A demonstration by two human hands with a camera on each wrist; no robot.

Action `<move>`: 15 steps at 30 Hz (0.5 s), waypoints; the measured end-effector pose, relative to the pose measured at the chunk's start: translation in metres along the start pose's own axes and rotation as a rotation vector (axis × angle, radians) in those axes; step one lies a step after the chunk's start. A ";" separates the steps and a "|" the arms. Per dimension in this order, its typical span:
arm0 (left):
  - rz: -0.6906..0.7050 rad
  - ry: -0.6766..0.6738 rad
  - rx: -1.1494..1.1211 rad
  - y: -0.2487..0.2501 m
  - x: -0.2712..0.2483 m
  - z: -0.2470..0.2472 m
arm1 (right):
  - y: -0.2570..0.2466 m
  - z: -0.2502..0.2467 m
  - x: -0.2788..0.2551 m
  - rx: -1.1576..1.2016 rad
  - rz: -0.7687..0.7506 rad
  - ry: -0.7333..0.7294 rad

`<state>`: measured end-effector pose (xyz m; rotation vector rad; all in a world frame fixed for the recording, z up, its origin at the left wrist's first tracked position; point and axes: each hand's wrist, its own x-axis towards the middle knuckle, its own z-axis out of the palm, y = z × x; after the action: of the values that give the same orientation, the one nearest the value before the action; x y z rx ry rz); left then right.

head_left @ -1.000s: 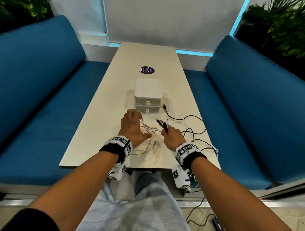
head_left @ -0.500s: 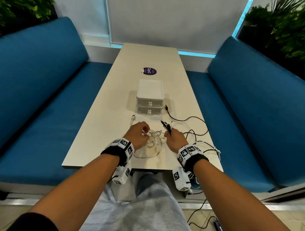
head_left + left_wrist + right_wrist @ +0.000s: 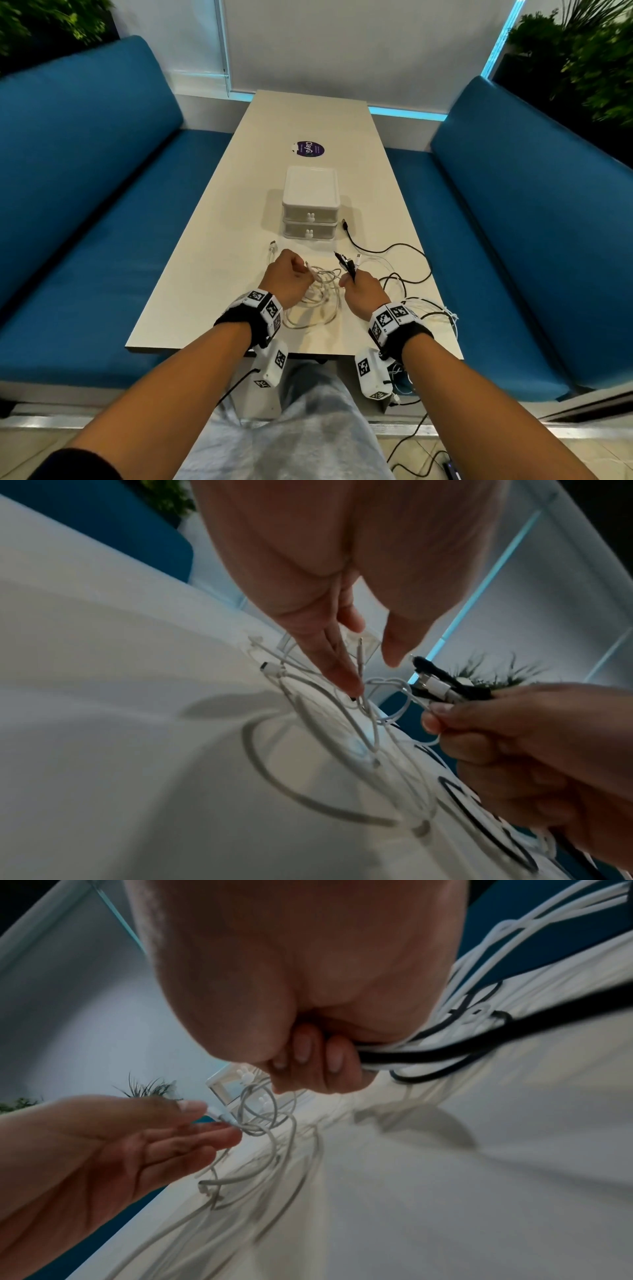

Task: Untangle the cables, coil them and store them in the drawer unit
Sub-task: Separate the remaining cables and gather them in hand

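Observation:
A tangle of white cables (image 3: 318,296) lies on the table (image 3: 205,274) near its front edge, between my hands. My left hand (image 3: 303,270) pinches one white cable's plug end (image 3: 219,1112) between thumb and fingers, just above the tangle. My right hand (image 3: 347,279) grips a bundle of black and white plug ends (image 3: 441,688) that stick up out of the fist. Their cables (image 3: 411,1053) trail off to the right. A black cable (image 3: 394,248) loops across the table to the right of the white two-drawer unit (image 3: 311,205), whose drawers are both shut.
A loose white plug (image 3: 272,245) lies left of the drawer unit's front. A purple round sticker (image 3: 309,148) is on the table behind the unit. Blue benches (image 3: 102,222) flank the table. More cables (image 3: 442,311) hang over the right front corner.
My left hand drew back from in front of the drawer unit to the tangle and curled onto a white plug end. My right hand kept its bundle and barely moved.

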<state>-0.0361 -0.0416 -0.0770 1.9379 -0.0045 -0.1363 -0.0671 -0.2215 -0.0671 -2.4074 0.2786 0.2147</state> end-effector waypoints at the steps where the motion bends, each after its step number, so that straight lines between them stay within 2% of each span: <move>1: -0.024 0.002 -0.025 -0.001 0.002 0.000 | 0.000 -0.001 0.000 0.017 -0.003 0.001; 3: 0.028 0.006 0.057 -0.001 0.004 -0.001 | 0.000 -0.004 -0.001 0.031 -0.016 0.004; 7: 0.290 0.047 0.560 -0.001 0.000 -0.006 | -0.002 -0.003 -0.003 0.009 -0.050 0.007; 9: 0.384 0.083 0.626 0.003 0.001 -0.005 | -0.001 -0.002 -0.004 0.002 -0.061 0.011; 12: 0.450 -0.005 0.652 0.010 0.005 0.003 | -0.001 0.001 -0.005 -0.014 -0.091 0.016; 15: 0.434 -0.120 0.795 0.017 0.010 0.012 | -0.001 -0.001 -0.006 -0.040 -0.115 0.020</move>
<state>-0.0268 -0.0599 -0.0663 2.6581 -0.6401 0.0543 -0.0723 -0.2207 -0.0649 -2.4577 0.1460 0.1449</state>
